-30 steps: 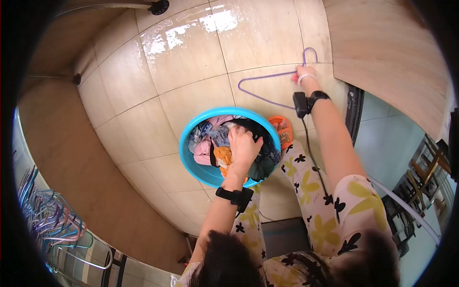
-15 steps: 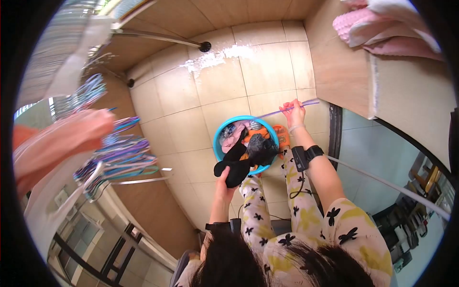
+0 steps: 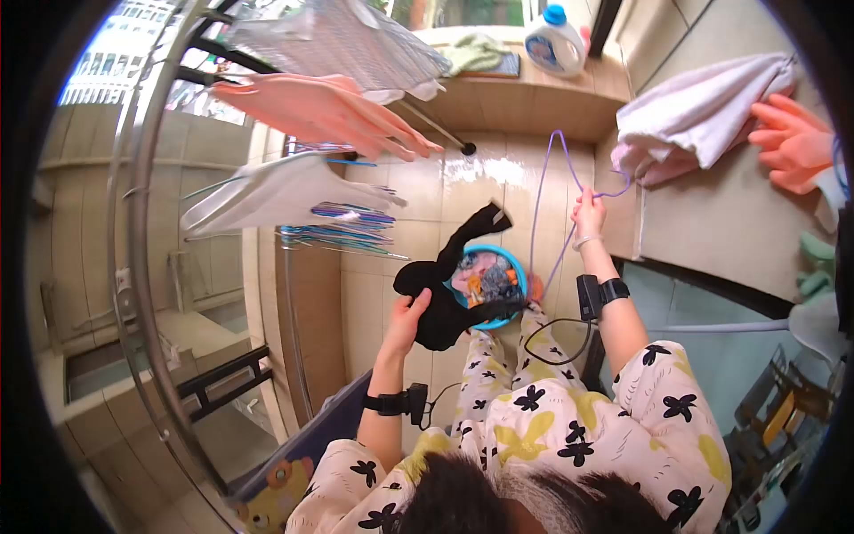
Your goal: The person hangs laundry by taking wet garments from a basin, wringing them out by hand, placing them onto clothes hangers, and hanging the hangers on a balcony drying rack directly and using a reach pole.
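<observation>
A black garment point(image 3: 436, 298) hangs from my left hand point(image 3: 405, 322), whose thumb and fingers are closed on its left side. Its far end spreads up and to the right, in front of the blue basin point(image 3: 519, 271). The basin stands on the floor with a heap of pink, orange and dark clothes point(image 3: 487, 278) in it. To the right, my right hand point(image 3: 588, 215) is closed around a purple hanger point(image 3: 536, 196) near its hook. The hanger and the garment are apart.
Hanging at the left are an orange cloth point(image 3: 320, 111), a white cloth point(image 3: 276, 191) and several hangers point(image 3: 342, 233). A detergent bottle point(image 3: 556, 44) stands on the back ledge. Right: a whitish-pink towel point(image 3: 698, 116) and orange rubber gloves point(image 3: 787, 142). A metal rail point(image 3: 142, 267) rises at the left.
My left hand has gone from the clothes in the basin to holding up the black garment. My right hand has lifted the hanger off the floor. The view has tilted up.
</observation>
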